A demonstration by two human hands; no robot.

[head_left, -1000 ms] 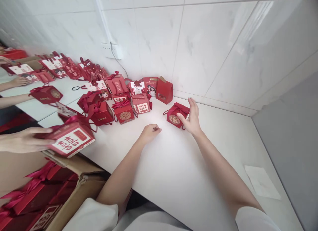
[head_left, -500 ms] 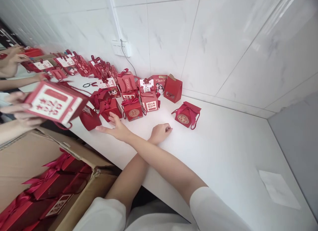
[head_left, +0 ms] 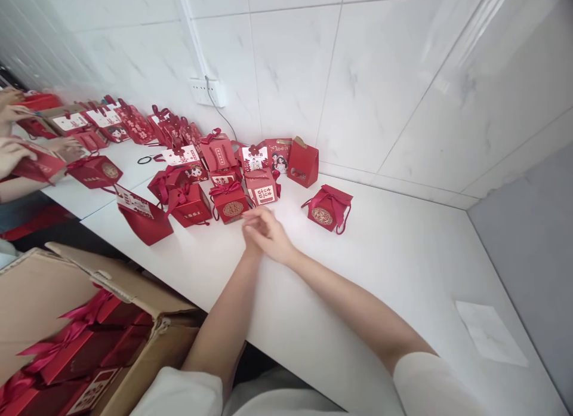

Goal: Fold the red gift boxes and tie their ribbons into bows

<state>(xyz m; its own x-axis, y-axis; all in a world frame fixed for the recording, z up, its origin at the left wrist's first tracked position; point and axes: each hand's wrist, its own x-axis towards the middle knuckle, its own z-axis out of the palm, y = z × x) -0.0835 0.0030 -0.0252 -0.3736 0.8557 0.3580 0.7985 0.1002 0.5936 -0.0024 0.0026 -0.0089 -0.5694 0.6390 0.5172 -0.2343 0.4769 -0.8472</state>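
My right hand point(head_left: 275, 240) lies over my left hand point(head_left: 251, 242) above the table. Its fingers are loosely extended, and no object shows in it. My left hand is mostly covered by the right, so its fingers cannot be made out. Just beyond both hands stands a red gift box point(head_left: 231, 202) with a ribbon bow and a round gold emblem. To the right sits a similar red gift box point(head_left: 326, 210) with a cord handle. Behind are a pink-red box point(head_left: 262, 188) with a white label and a plain red gift bag point(head_left: 304, 163).
More red boxes and bags line the wall leftward, including a tilted red bag point(head_left: 150, 222). An open carton point(head_left: 154, 344) of ribboned boxes stands front left. A co-worker's hand point(head_left: 13, 156) holds a red box point(head_left: 42, 162). White paper point(head_left: 490, 332) lies right; a socket point(head_left: 208, 92) is on the wall.
My forearms have uncrossed and my hands have come together. The white-labelled box held by another person's hand at the left has gone from there. The view has shifted slightly.
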